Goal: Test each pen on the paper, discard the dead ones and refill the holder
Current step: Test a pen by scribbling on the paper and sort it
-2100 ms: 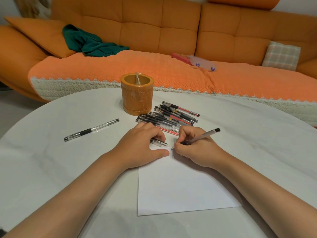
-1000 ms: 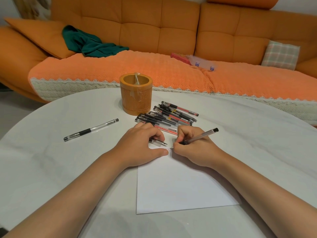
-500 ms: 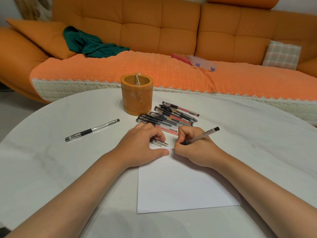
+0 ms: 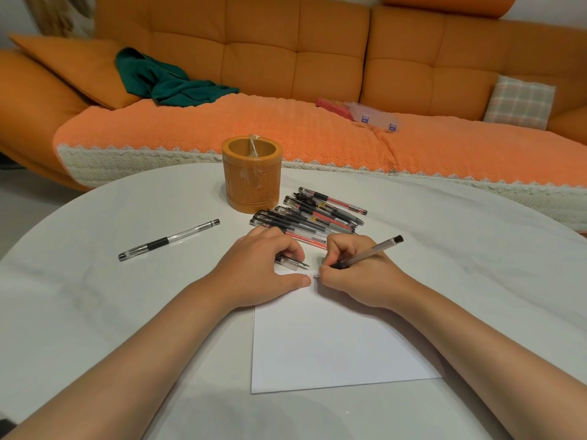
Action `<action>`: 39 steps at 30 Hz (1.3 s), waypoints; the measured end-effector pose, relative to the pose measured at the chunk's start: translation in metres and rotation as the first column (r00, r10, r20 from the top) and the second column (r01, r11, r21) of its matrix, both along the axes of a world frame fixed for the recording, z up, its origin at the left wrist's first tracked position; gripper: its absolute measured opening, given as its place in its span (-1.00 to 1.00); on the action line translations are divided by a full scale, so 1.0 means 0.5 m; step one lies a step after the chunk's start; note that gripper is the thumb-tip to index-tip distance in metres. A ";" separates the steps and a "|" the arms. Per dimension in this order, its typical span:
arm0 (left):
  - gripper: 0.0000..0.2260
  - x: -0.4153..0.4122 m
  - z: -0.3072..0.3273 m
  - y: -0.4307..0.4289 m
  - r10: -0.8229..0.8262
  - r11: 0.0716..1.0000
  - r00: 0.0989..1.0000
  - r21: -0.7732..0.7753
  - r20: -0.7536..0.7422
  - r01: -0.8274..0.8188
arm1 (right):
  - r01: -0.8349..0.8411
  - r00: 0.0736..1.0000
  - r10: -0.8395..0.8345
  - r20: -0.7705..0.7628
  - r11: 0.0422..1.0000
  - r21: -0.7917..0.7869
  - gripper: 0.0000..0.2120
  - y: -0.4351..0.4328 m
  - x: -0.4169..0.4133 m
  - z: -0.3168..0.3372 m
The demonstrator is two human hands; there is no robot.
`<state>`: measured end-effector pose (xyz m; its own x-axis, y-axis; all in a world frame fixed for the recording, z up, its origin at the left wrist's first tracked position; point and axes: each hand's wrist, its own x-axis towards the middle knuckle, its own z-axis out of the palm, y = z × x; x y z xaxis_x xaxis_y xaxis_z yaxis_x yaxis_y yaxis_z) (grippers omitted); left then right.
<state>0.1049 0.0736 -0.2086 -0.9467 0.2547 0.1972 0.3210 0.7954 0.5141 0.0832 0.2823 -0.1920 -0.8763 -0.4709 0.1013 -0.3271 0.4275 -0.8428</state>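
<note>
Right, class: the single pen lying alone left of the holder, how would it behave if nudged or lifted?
The lone pen looks round-barrelled on a smooth table, so it would probably roll. Its slim clear plastic body suggests light and stiff. The black grip band likely resists slipping.

We see a white sheet of paper (image 4: 333, 344) flat on the tabletop (image 4: 95, 296). The right hand (image 4: 359, 277) grips a grey pen (image 4: 368, 254), slanted, tip touching the paper's far edge. The left hand (image 4: 254, 274) grips a clear cap (image 4: 290, 262). A pile of black and red pens (image 4: 311, 215) lies beside the upright orange holder (image 4: 252, 174). One clear pen (image 4: 168, 239) lies apart, leftward.
</note>
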 end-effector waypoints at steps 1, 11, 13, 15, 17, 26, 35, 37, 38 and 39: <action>-0.73 0.001 0.001 0.000 -0.002 1.000 1.000 0.001 0.001 0.002 | 0.000 1.000 0.000 -0.001 1.000 -0.001 -0.79 0.000 -0.001 -0.001; -0.73 0.001 0.003 0.000 0.006 1.000 1.000 0.009 0.005 -0.006 | 0.159 0.965 -0.066 0.252 0.917 -0.366 -0.78 0.011 -0.014 -0.004; -0.73 0.001 0.004 0.000 0.010 1.000 1.000 0.007 0.011 -0.010 | 0.219 0.941 -0.052 0.335 0.848 -0.483 -0.77 0.015 -0.019 -0.001; -0.74 0.000 0.006 -0.001 0.005 1.000 1.000 -0.009 0.021 -0.005 | 0.225 0.937 -0.045 0.348 0.837 -0.499 -0.84 0.016 -0.019 0.002; -0.74 -0.001 0.009 -0.003 -0.003 1.000 0.999 -0.016 0.035 0.003 | 0.221 0.938 -0.051 0.342 0.849 -0.480 -0.87 0.017 -0.022 0.005; -0.81 -0.005 0.027 -0.027 -0.007 1.000 0.998 0.013 0.066 0.006 | 0.138 0.925 0.078 0.371 0.842 -0.521 -0.64 0.035 -0.026 0.051; -0.87 0.005 0.043 -0.016 0.097 0.993 0.995 0.061 -0.013 -0.096 | 0.074 0.997 -0.073 0.013 0.995 -0.066 -0.75 0.042 -0.030 0.064; -0.86 0.008 0.049 -0.013 0.099 0.992 0.995 0.083 -0.026 -0.096 | 0.099 0.984 -0.072 -0.162 0.981 0.166 -0.78 0.039 -0.028 0.068; -0.86 0.009 0.051 -0.012 0.099 0.991 0.995 0.091 -0.030 -0.096 | 0.109 0.976 -0.058 -0.210 0.965 0.238 -0.79 0.038 -0.024 0.070; -0.86 0.010 0.053 -0.010 0.099 0.991 0.995 0.099 -0.031 -0.095 | 0.117 0.969 -0.046 -0.244 0.951 0.286 -0.80 0.037 -0.020 0.072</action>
<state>0.1097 0.0686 -0.1822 -0.9579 0.1398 0.2506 0.2642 0.7705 0.5801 0.0734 0.3010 -0.1561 -0.8820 -0.4384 0.1726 -0.4510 0.6795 -0.5786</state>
